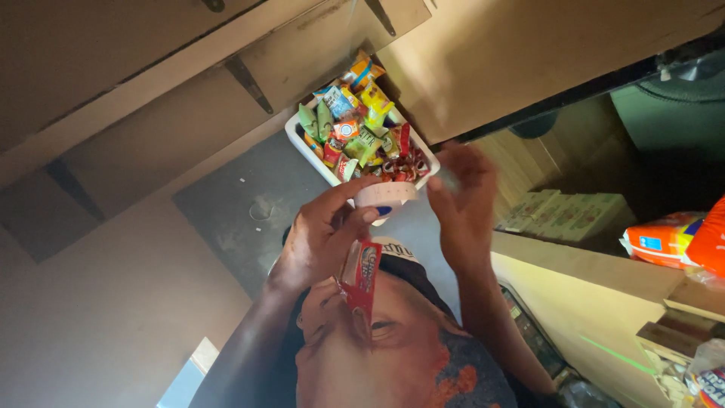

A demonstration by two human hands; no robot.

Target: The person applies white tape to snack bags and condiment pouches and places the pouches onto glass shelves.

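Neither my left hand nor my right hand shows in the head view. A person faces me from below with both arms raised. Their hand on the left of the picture (325, 234) pinches a small white round lid or cup (385, 195) and presses a red snack packet (361, 276) against the palm. Their other hand (462, 198) is blurred and hovers beside the white cup, fingers apart. Just above both hands sits a white rectangular tub (302, 140) heaped with several colourful wrapped sweets (359, 121).
Beige shelf boards with dark brackets (249, 83) run along the top left. Orange packets (668, 238) lie on a ledge at the right, with pale boxes (563, 215) behind a counter edge. More packaged goods (706, 378) sit at the bottom right.
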